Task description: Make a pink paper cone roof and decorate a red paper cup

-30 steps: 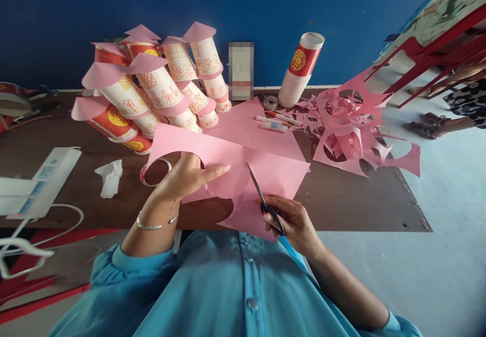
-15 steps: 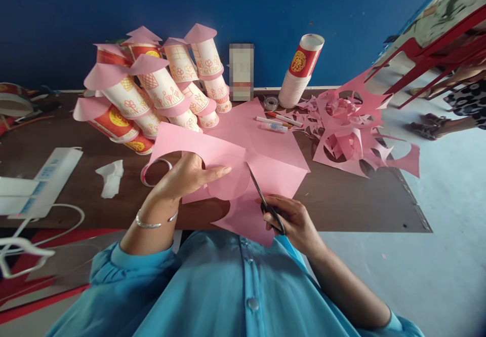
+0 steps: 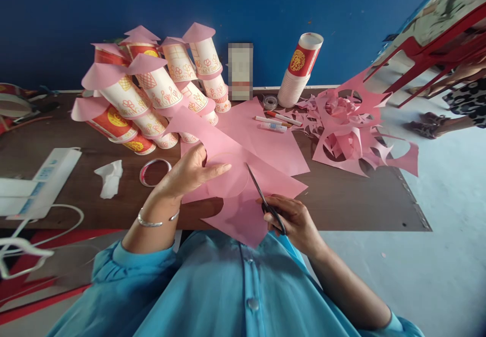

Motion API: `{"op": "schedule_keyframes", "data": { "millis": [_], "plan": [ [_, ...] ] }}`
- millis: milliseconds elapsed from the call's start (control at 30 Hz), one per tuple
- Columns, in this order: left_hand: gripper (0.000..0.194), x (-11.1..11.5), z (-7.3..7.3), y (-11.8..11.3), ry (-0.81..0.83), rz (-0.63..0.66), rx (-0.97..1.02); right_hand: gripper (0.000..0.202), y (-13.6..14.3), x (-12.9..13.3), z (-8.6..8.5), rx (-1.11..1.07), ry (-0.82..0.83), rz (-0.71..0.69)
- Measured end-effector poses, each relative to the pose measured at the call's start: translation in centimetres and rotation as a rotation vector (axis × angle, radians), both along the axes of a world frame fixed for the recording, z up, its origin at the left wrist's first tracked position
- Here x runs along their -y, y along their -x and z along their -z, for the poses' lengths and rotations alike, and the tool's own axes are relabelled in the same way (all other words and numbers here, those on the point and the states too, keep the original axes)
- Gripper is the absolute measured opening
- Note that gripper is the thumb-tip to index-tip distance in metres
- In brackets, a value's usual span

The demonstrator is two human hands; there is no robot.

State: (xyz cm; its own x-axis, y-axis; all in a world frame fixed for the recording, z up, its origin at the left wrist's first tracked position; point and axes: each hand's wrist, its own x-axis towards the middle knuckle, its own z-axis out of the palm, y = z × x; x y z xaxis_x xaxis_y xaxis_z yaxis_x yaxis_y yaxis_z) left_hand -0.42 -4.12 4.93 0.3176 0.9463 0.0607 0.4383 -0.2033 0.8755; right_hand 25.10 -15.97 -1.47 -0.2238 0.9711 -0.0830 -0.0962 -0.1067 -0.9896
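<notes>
My left hand grips a sheet of pink paper, thumb on top and the other fingers hidden underneath. A faint drawn circle shows on the sheet, beside a rounded cut-out edge. In my right hand are scissors with black handles. Their blades look closed together and point up and left, the tip lying at the circle's right edge. A cut flap of the same paper hangs down in front of my shirt. Beneath it, another pink sheet lies on the brown table.
Paper-cup towers with pink cone roofs stand back left. A cup stack, markers and a clear tape roll sit behind. Pink scraps pile up right. Left are a tape ring, tissue and power strip.
The pink sheet has turned clockwise in my left hand, its far left corner rising and its right corner dropping. The hanging flap has shifted left. Both hands stay nearly in place.
</notes>
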Motion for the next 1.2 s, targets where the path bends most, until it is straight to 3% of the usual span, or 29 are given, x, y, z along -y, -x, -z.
{"op": "schedule_keyframes", "data": {
  "millis": [167, 333, 633, 867, 1200],
  "plan": [
    [0.06, -0.02, 0.92, 0.19, -0.014, -0.039, -0.034, 0.035, 0.15, 0.11, 0.02, 0.016, 0.004, -0.006],
    [0.055, -0.04, 0.62, -0.11, -0.027, -0.009, 0.036, 0.038, 0.16, 0.16, 0.04, 0.029, 0.022, -0.006],
    [0.064, -0.11, 1.2, 0.23, 0.006, -0.01, -0.058, 0.041, 0.18, 0.08, -0.13, 0.016, 0.018, -0.015],
    [0.067, -0.29, 0.55, -0.02, -0.001, 0.061, -0.029, 0.044, 0.04, 0.13, 0.1, 0.054, 0.016, -0.017],
    [0.061, -0.21, 0.42, -0.22, 0.025, 0.067, -0.008, 0.042, 0.24, 0.34, 0.16, 0.03, 0.044, -0.009]
  ]
}}
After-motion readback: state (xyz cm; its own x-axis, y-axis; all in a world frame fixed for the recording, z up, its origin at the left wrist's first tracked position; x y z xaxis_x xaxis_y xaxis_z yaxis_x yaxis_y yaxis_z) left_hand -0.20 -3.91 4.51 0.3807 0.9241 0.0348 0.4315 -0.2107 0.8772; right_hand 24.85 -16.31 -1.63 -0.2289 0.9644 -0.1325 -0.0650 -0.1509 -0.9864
